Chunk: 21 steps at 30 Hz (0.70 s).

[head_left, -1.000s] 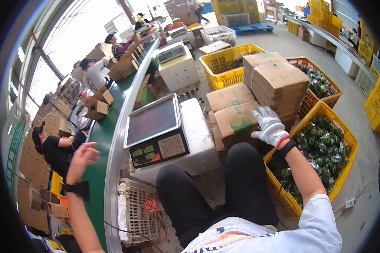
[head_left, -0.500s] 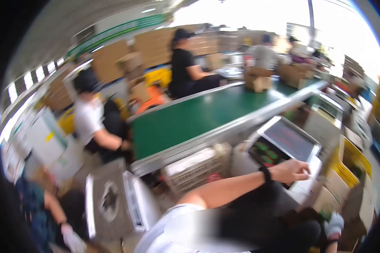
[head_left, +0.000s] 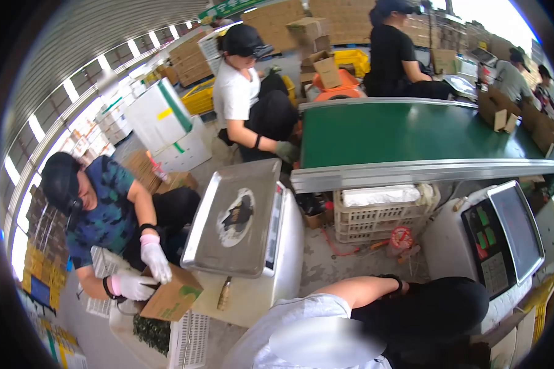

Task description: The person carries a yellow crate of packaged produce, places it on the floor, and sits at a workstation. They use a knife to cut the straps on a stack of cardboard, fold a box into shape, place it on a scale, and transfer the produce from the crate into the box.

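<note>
My left forearm [head_left: 370, 291] reaches toward my bent knee in dark trousers [head_left: 431, 307], with a dark band [head_left: 401, 283] at the wrist. The hand beyond the band is hidden behind the knee. My right hand is out of sight. Nearest to my left arm is a weighing scale's black keypad [head_left: 487, 243] with green and red keys, beside its framed tray [head_left: 517, 227]. On my other side stands a second scale with a stained metal tray [head_left: 261, 240] on a pale box, its display facing me.
A green conveyor belt [head_left: 394, 132] runs ahead. Under it sits a beige crate [head_left: 381, 215] near a red basket [head_left: 401, 238]. At left, a gloved co-worker handles a cardboard box [head_left: 172, 295] above leafy greens [head_left: 151, 335]. Another person [head_left: 240, 98] sits by the belt's end.
My view has swung left, bringing the co-worker with the box into full view. My left hand, earlier over the right-hand scale, is now behind my knee. My gloved right hand has left view.
</note>
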### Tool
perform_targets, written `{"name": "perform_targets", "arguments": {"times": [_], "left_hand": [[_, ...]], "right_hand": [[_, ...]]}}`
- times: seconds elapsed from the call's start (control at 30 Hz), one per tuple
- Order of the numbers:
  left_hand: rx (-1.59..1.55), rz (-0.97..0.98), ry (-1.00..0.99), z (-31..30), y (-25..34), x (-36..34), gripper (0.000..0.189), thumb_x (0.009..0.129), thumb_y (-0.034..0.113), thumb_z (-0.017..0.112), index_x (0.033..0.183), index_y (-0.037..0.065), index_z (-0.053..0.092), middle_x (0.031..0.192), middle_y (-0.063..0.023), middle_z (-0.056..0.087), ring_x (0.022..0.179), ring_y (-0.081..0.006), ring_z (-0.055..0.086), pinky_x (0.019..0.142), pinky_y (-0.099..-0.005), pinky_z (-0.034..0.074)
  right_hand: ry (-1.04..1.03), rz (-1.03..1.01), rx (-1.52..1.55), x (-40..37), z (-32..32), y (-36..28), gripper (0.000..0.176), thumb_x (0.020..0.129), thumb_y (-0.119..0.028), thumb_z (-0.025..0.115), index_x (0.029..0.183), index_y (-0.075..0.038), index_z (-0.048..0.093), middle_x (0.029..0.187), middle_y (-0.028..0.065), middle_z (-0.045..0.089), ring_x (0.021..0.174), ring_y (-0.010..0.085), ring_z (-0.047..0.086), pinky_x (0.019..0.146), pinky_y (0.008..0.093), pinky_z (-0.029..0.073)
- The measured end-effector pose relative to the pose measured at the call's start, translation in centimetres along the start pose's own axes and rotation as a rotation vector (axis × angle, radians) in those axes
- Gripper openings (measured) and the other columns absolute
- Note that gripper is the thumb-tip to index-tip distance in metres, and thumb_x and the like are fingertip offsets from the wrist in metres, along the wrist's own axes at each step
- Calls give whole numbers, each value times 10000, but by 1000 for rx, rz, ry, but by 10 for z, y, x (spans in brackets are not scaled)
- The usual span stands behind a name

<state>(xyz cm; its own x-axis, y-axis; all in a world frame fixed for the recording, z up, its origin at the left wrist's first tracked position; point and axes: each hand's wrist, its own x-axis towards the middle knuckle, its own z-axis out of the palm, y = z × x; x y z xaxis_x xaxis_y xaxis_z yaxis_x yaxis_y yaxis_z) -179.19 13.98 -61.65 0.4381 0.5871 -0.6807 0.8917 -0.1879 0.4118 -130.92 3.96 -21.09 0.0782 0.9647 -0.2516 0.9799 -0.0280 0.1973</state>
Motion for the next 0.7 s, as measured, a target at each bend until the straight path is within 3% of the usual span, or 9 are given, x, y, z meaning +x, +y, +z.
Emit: {"name": "perform_targets", "arguments": {"times": [0.07,0.13,0.17,0.2,0.37,0.47,0.5,0.6,0.7], "left_hand": [[-39,-61,211,-15,26,-49,338,923,208,563,1158,-2,685,1184,-207,667,1111,-380,633,894,-466,516],[10,-43,207,-27,32,-79,343,952,196,482,1161,7,678,1215,-217,649,1119,-404,626,926,-494,511],[40,-42,252,-22,28,-83,329,935,196,490,1135,27,690,1161,-213,672,1087,-389,644,884,-501,525],[-91,-1,232,-22,21,-89,310,916,196,512,1065,19,718,1109,-228,686,1072,-370,657,904,-474,525],[-664,314,183,13,-29,-118,382,879,346,626,1068,23,702,1018,-247,697,986,-367,685,840,-449,516],[-1069,178,-46,-15,-16,-178,470,962,123,574,1408,16,473,1442,-110,523,1339,-175,431,1113,-338,345],[-603,382,64,-38,4,-205,438,953,82,575,1374,-11,499,1396,-112,564,1281,-171,484,1088,-338,371],[-467,247,97,-76,24,-239,307,915,60,587,1211,-15,619,1131,-156,712,1024,-234,657,874,-372,512],[-347,438,293,-52,-32,-196,305,899,80,608,1189,-14,627,1066,-177,715,981,-195,659,850,-353,518]], "right_hand": [[20,38,48,2,-7,-6,681,826,-387,703,1370,-35,493,1252,234,619,1191,362,577,1005,395,440],[-103,65,-13,2,-24,-20,698,847,-417,699,1397,-54,469,1261,240,611,1205,343,568,1011,393,434],[419,-39,113,45,87,55,714,621,-138,736,1283,16,515,1099,262,627,1068,408,603,939,445,493],[537,-152,157,37,77,42,687,617,-126,699,1259,27,509,1078,266,626,1039,436,601,898,458,506],[295,-39,17,16,28,16,510,622,-197,744,1054,-34,527,952,197,649,893,386,648,760,468,537],[300,-12,-15,18,42,22,508,679,-187,719,1121,-23,530,978,196,648,888,382,653,768,455,535],[312,-8,-21,16,43,21,501,707,-187,698,1149,-19,534,1004,193,645,904,374,653,763,457,534],[433,36,-72,9,49,15,397,773,-178,645,1134,-34,564,986,173,640,871,341,656,730,442,532],[556,58,-91,12,61,18,309,808,-155,603,1097,-46,584,956,155,638,841,323,653,712,420,533]]}}
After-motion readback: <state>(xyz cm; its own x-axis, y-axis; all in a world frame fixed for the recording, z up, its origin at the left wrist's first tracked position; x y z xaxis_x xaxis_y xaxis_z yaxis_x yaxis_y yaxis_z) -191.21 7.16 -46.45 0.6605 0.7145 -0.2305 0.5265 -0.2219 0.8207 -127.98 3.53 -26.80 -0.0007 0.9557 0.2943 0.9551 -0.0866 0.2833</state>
